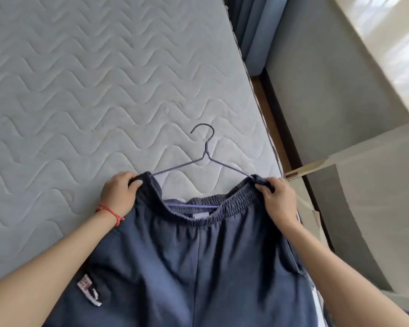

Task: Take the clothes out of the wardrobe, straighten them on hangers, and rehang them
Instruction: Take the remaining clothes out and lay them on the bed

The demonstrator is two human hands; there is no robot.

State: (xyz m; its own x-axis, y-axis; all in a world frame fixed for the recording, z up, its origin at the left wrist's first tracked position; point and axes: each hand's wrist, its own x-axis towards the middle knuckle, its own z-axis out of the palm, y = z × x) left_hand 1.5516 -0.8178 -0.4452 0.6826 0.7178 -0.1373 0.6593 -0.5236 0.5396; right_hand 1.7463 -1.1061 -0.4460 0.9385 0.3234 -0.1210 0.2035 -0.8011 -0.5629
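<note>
So, mid-straightening: navy shorts (194, 263) lie flat on the quilted mattress (80, 90), waistband (222, 208) pointing away from the person, with a purple wire hanger (206, 159) inside the waist opening. Its hook sticks out beyond the fabric onto the mattress; its bottom bar shows thru the gap in the waistband.

Left hand (118, 197) pinches the left corner of the waistband, fingers curled over the fabric, right where the hanger's left shoulder disappears under the cloth. Right hand (276, 199) does the same at the right corner, over the other hanger end. Both grips are narrow and closed on fabric (can't tell whether they also catch the wire underneath).

Why held this way, prob.: pulling the two corners apart stretches the elastic waist over the hanger's ends so the shorts sit centred and won't slide off. The mattress gives a flat surface to work on.

An open pale door panel (376, 208) stands at right, likely the wardrobe, near enough for rehanging next.

A red string bracelet (109, 211) sits on the left wrist.
</note>
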